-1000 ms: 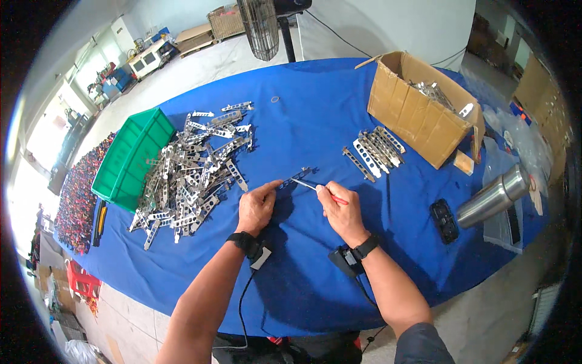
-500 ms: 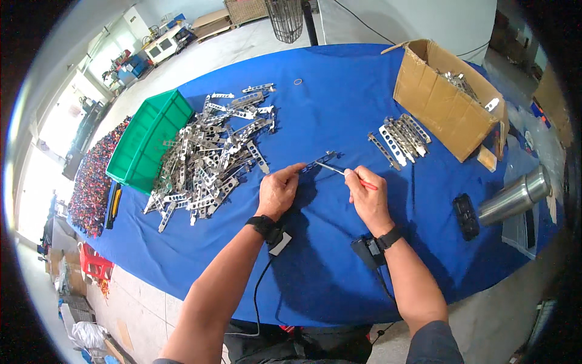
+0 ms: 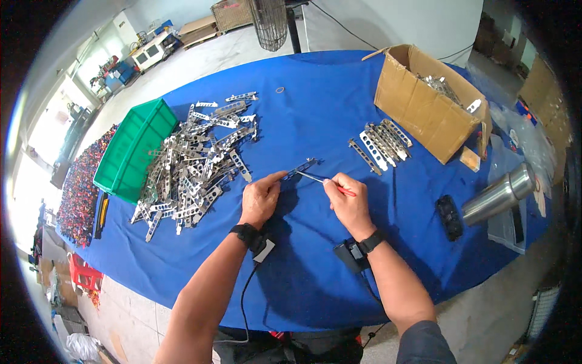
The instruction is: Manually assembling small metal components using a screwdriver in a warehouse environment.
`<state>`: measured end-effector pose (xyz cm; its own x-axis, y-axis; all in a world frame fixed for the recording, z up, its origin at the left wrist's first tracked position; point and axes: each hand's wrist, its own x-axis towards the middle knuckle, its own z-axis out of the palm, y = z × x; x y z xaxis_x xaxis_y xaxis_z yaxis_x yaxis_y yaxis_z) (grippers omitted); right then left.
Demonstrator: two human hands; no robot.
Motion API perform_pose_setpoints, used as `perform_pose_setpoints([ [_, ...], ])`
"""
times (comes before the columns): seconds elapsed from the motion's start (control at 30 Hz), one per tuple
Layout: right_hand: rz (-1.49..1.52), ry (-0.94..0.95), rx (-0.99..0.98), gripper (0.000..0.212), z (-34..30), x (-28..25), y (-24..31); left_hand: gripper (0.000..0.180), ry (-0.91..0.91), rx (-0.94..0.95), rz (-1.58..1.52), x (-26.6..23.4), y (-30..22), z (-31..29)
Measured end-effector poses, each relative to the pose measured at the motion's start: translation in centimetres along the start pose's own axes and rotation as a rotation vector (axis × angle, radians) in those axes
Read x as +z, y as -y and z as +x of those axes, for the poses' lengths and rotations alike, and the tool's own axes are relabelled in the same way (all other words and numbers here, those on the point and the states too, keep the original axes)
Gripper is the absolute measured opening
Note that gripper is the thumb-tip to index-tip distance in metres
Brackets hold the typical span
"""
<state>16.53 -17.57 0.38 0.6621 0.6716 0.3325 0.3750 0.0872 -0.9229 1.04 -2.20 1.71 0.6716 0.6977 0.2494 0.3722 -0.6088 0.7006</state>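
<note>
My left hand (image 3: 259, 200) is closed, its fingertips pinching the near end of a flat metal strip with a row of holes (image 3: 305, 165). The strip lies slantwise at the middle of the blue cloth, its far end pointing away to the right. In my right hand (image 3: 350, 205) is a slim red-handled tool (image 3: 347, 192) with a thin metal shaft, like a screwdriver. Its tip meets the strip just beside my left fingertips. What the tip touches is too small to make out. Similar strips lie in a tangled heap (image 3: 194, 167) left of my left hand.
A green bin (image 3: 130, 148) lies tipped beside the heap, near a mass of small dark and coloured pieces (image 3: 85, 188). To the right are a row of strips (image 3: 381, 145), a cardboard box (image 3: 418, 103) with metal parts, a steel flask (image 3: 500, 193) and a black object (image 3: 448, 217).
The whole view has shifted, so table and hands appear further left and slightly lower. My hands keep their hold on the strip and tool; the tip now sits nearer my left fingertips.
</note>
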Motion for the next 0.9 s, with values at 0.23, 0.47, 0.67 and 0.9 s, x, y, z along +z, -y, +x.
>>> perform_pose_setpoints([
  [0.23,0.101,0.048,0.032,0.03,0.1,-0.3,1.2,0.029,0.012,-0.02,-0.011,-0.4,-0.5,0.1],
  [0.47,0.112,0.036,0.068,0.034,0.0,0.0,2.2,0.029,-0.006,0.018,-0.003,0.0,0.5,0.0],
  [0.67,0.09,0.034,0.025,0.033,0.1,-0.2,1.3,0.03,-0.017,0.035,-0.021,0.3,0.7,0.1],
  [0.9,0.085,0.056,0.025,0.032,0.1,-0.1,1.2,0.03,-0.033,0.087,-0.016,0.2,0.8,0.1],
])
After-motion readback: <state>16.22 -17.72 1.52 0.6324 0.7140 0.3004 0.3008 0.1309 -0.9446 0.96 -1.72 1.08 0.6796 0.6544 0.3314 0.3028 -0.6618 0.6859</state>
